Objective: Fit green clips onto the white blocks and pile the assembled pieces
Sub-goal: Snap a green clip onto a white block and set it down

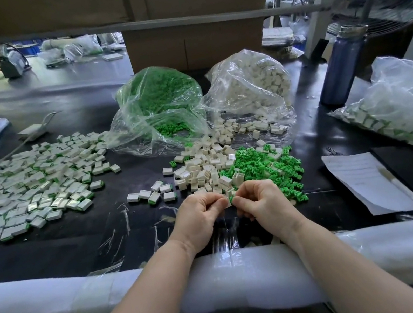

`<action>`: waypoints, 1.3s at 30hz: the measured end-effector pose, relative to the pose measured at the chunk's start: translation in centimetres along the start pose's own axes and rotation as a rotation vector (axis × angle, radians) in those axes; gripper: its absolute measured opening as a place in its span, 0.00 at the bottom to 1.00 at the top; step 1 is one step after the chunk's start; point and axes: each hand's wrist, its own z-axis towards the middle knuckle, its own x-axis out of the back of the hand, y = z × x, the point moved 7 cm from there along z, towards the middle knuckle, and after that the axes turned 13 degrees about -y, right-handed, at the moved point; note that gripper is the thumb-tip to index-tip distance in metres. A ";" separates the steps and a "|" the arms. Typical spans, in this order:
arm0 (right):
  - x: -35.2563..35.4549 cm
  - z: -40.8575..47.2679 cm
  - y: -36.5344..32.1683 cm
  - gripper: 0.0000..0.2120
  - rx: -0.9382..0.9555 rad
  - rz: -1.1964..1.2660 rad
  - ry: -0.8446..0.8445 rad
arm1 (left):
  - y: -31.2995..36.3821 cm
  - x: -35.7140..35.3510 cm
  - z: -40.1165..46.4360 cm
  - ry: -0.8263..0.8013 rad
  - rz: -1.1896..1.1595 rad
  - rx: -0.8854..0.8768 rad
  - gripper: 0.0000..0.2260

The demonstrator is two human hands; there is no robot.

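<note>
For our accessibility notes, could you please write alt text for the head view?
Left hand and right hand pinch a white block and green clip together above a black table; assembled pieces lie left.

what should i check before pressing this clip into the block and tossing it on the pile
1. White block held by left hand: ok, pinched at the fingers.
2. Green clip held by right hand: ok, only a sliver shows.
3. Clip lined up with the block's slot: cannot tell, fingers hide the joint.
4. Loose green clips within reach: ok, heap just beyond the right hand.
5. Loose white blocks within reach: ok.
6. Assembled pile has room: ok, spread on the left.
</note>
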 end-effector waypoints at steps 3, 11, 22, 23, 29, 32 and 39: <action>-0.2 0.0 -0.1 0.05 0.003 -0.050 -0.021 | 0.0 -0.2 0.0 -0.013 0.059 0.010 0.06; 0.7 -0.2 -0.2 0.08 0.065 0.235 0.076 | 0.3 -0.1 0.2 0.026 -0.011 -0.040 0.06; 0.4 -0.2 -0.6 0.05 0.150 0.208 0.015 | 0.0 0.0 0.0 0.038 -0.106 -0.008 0.07; 0.4 -0.2 -0.6 0.05 0.152 0.218 0.010 | 0.2 0.0 -0.1 0.037 -0.123 -0.010 0.06; 0.2 0.1 -0.2 0.03 0.125 0.256 0.006 | 0.8 0.2 -0.1 0.035 -0.170 -0.069 0.10; -0.3 0.2 -0.4 0.09 0.131 0.233 -0.045 | 1.1 0.1 -0.2 0.033 -0.154 -0.086 0.08; -0.7 0.3 -0.5 0.09 0.120 0.184 -0.119 | 1.4 -0.3 -0.3 -0.025 -0.146 -0.089 0.08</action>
